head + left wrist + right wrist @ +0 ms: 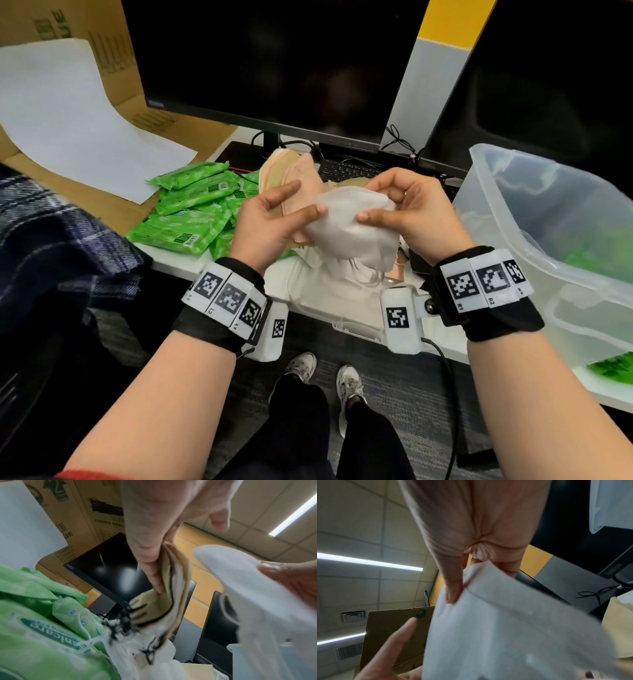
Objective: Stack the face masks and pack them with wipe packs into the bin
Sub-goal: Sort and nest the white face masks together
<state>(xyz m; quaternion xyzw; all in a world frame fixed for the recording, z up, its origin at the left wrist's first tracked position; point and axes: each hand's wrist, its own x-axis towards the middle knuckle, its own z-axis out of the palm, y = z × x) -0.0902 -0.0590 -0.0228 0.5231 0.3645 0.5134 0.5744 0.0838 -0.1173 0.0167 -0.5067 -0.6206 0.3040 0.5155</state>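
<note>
Both forearms are raised over the near edge of the table (164, 260), palms turned toward each other. A white face mask (346, 226) is held between the hands at the centre of the head view. The right hand (414, 212) is closed on it, thumb on the near face and curled fingers behind its top edge. The left hand (270, 219) is closed on a stack of peach and tan masks (291, 171), thumb in front and fingers behind, while its thumb tip touches the white mask's left edge. How many masks are in the stack cannot be told. More masks lie on the table beneath the hands, mostly hidden. Green wipe packs (185, 219) are heaped at ten o'clock. The clear bin (507, 192) stands at three o'clock, cut off by the frame; green shows blurred through its wall.
</note>
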